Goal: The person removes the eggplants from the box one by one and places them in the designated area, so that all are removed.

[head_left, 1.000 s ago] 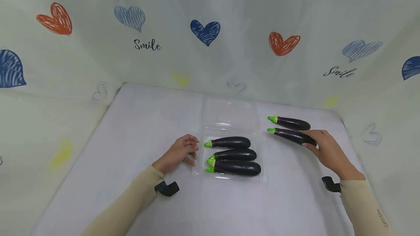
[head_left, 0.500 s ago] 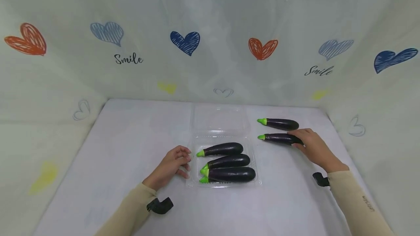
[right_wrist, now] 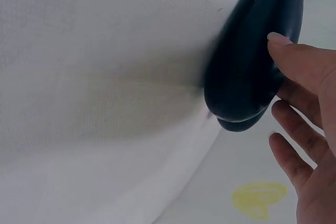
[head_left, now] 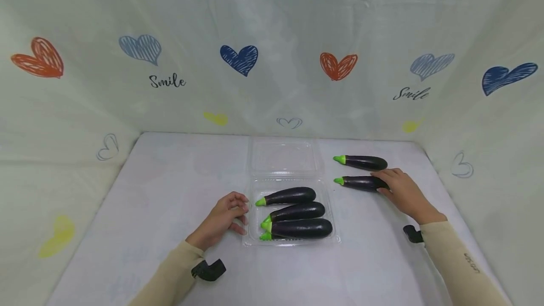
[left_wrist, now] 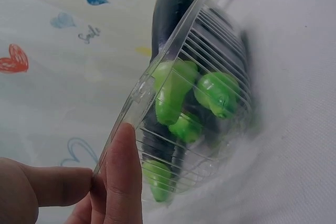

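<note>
In the head view my left hand (head_left: 224, 216) is at the left side of a clear plastic clamshell box (head_left: 335, 236). Its thumb and index finger pinch the box's rim (left_wrist: 134, 94) in the left wrist view. Several eggplants lie in the box, one large eggplant (head_left: 302, 228) in front partly covering another below it. Off to the right, my right hand (head_left: 405, 195) grips the rounded end of an eggplant (head_left: 359, 183), thumb on the near side and fingers behind. A second eggplant (head_left: 366, 162) lies just beyond that one, its green stem likewise pointing left.
The box's clear lid (head_left: 284, 156) lies folded back toward the wall. A white cloth covers the table (head_left: 178, 169). A pale curtain printed with hearts (head_left: 239, 60) hangs along the back and sides.
The head view has tilted, shifting the scene left and down. The eggplant in my right hand now lies straighter, its stem farther from the other one. My left hand stays at the box.
</note>
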The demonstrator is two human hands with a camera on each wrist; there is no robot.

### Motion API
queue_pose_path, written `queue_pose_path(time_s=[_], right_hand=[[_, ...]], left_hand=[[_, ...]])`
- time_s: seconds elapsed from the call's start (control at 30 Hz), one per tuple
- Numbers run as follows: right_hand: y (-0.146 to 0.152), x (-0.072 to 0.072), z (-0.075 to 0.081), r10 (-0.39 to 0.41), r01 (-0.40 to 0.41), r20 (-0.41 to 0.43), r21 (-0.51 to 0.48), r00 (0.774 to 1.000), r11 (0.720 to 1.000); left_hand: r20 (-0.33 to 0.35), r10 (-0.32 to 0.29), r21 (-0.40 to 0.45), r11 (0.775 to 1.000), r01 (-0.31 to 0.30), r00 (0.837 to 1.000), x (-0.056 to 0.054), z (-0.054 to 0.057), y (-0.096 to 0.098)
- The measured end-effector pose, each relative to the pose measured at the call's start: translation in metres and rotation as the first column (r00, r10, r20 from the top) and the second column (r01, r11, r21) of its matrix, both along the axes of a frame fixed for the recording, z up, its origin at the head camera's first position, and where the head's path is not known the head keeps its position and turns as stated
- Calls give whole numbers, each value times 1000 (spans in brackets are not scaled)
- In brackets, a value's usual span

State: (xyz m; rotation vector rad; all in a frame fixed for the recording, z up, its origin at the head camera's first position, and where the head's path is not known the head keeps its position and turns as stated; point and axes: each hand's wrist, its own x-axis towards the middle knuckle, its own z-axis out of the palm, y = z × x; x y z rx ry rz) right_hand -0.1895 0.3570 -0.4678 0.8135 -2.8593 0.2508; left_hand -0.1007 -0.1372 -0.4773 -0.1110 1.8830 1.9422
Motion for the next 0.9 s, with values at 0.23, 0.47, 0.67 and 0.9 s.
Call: queue_pose_path(time_s=[0.23, 0.47, 0.67, 0.9], right_hand=[[-2, 0, -1, 10, -10, -22, -1, 1000, 1000], [-10, 8, 8, 8, -8, -66, -4, 998, 1000], [-32, 16, 22, 66, -71, -113, -39, 991, 997], [-69, 28, 39, 212, -231, -222, -61, 952, 971]], left_hand=[[1, 10, -7, 1000, -10, 1000, 2, 2, -1], [0, -13, 7, 1000, 13, 1000, 2, 0, -1], [-5, -11, 4, 1000, 11, 1000, 3, 0, 0], [-9, -15, 1, 1000, 15, 1000, 3, 2, 0]])
